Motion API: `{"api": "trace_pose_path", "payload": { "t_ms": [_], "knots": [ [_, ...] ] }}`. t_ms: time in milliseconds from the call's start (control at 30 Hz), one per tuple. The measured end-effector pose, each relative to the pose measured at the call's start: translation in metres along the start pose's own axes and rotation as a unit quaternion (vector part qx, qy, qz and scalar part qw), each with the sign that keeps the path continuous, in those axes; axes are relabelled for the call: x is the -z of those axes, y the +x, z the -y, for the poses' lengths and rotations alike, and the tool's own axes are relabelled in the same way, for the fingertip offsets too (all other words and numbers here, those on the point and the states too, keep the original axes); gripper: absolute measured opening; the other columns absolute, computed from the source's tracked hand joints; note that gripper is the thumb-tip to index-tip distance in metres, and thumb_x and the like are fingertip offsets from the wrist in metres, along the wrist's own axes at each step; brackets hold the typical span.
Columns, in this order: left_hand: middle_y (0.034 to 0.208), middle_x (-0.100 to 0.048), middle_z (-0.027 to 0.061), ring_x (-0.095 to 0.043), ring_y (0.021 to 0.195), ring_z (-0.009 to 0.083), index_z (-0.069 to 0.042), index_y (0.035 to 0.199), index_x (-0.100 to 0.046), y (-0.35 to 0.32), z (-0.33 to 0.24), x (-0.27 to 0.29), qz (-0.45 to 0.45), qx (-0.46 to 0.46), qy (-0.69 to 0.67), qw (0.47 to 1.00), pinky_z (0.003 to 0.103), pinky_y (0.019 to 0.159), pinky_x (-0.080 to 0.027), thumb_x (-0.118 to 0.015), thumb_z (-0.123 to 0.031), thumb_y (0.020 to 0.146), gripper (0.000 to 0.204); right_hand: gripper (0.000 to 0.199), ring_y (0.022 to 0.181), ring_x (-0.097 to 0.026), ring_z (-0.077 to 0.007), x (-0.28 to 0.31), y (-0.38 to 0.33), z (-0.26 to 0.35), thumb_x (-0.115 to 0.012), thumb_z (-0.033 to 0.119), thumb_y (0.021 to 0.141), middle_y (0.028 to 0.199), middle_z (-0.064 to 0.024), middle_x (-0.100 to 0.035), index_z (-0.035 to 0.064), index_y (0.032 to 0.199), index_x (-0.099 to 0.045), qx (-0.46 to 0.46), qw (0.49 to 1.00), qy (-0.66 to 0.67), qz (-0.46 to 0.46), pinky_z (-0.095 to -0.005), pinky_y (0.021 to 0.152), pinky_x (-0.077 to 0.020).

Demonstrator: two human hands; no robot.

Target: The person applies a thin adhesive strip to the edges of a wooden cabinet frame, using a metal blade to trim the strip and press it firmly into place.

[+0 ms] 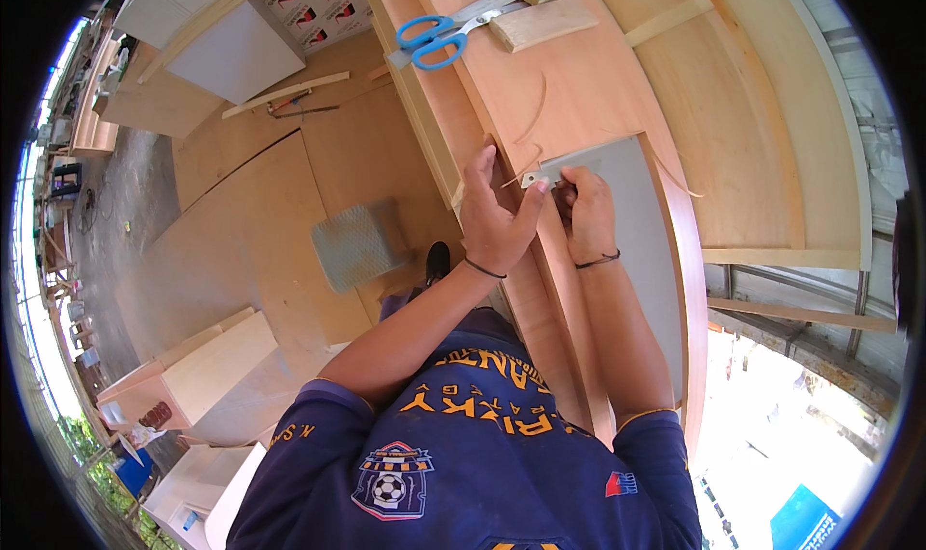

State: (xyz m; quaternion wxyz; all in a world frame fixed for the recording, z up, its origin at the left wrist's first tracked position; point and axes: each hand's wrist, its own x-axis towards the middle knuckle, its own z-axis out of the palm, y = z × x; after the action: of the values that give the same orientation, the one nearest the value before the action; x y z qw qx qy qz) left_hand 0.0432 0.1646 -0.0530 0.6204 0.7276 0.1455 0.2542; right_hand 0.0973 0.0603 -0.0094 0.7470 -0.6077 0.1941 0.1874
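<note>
Board [518,80], wooden, one: lying under both hands, toward the person's right, with a grey panel [629,191] in its cut-out; tab [530,179], pale, holed, one: near the cut-out's upper left corner, just beside the left thumb; left hand [497,217]: released, fingers extended; right hand [589,213]: fingers curled in beside the tab, but whether they grasp it or a hidden tool I cannot tell; strips [545,97], thin, curled, several: on the board beyond the hands and by the cut-out's right edge, so I judge some trimming done; left to do, I judge, the stretch of edge at the hands, its finish hidden from me; scissors [465,41] and block [545,24]: farther up the board, apart from both hands
</note>
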Motion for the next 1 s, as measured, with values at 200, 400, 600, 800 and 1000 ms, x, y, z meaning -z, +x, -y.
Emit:
{"api": "trace_pose_path", "payload": {
  "t_ms": [200,400,600,800,1000],
  "knots": [
    [0.123,-0.052,0.0312,-0.051,0.121,0.0369,0.01,0.124,-0.039,0.001,-0.005,-0.001,-0.023,0.016,-0.023,0.999,0.04,0.103,-0.04,-0.072,-0.021,0.081,0.063,0.023,0.05,-0.036,-0.0063,0.003,-0.002,0.001,-0.058,0.02,0.088,0.059,0.0048,-0.042,0.0087,0.068,-0.052,0.011,0.999,-0.027,0.037,-0.0238,0.046,-0.0278],
    [0.125,-0.052,0.0277,-0.05,0.125,0.0309,0.006,0.123,-0.038,0.001,-0.008,-0.002,-0.026,0.027,-0.02,0.999,0.036,0.104,-0.037,-0.072,-0.017,0.083,0.057,0.023,0.05,-0.037,-0.0064,0.002,-0.001,-0.002,-0.058,0.02,0.089,0.059,0.0048,-0.044,0.0083,0.069,-0.054,0.02,0.999,-0.022,0.042,-0.0229,0.047,-0.0301],
    [0.121,-0.054,0.027,-0.052,0.121,0.0319,0.005,0.123,-0.039,0.001,-0.008,-0.003,-0.041,0.022,-0.013,0.999,0.037,0.103,-0.039,-0.072,-0.021,0.084,0.057,0.027,0.05,-0.039,-0.0062,0.004,0.004,-0.006,-0.058,0.019,0.089,0.058,0.0042,-0.045,0.0085,0.065,-0.053,0.024,0.996,-0.026,0.076,-0.0229,0.046,-0.0315],
    [0.12,-0.055,0.024,-0.053,0.118,0.0315,0.005,0.125,-0.039,0.005,-0.006,-0.003,-0.054,0.036,-0.017,0.998,0.038,0.102,-0.039,-0.071,-0.023,0.084,0.059,0.03,0.049,-0.039,-0.0068,-0.002,0.003,-0.003,-0.058,0.021,0.089,0.057,0.0034,-0.046,0.0075,0.064,-0.053,0.041,0.996,-0.036,0.077,-0.024,0.046,-0.0308],
    [0.14,-0.036,0.0304,-0.037,0.132,0.0393,0.009,0.129,-0.036,0.005,0.005,-0.003,-0.026,-0.088,0.074,0.993,0.043,0.108,-0.031,-0.068,-0.031,0.085,0.067,0.025,0.052,-0.041,-0.0092,0.018,-0.003,-0.004,-0.056,0.021,0.09,0.06,0.0003,-0.048,0.0083,0.069,-0.051,0.115,0.99,0.07,0.052,-0.0237,0.046,-0.0301]
  ]
}}
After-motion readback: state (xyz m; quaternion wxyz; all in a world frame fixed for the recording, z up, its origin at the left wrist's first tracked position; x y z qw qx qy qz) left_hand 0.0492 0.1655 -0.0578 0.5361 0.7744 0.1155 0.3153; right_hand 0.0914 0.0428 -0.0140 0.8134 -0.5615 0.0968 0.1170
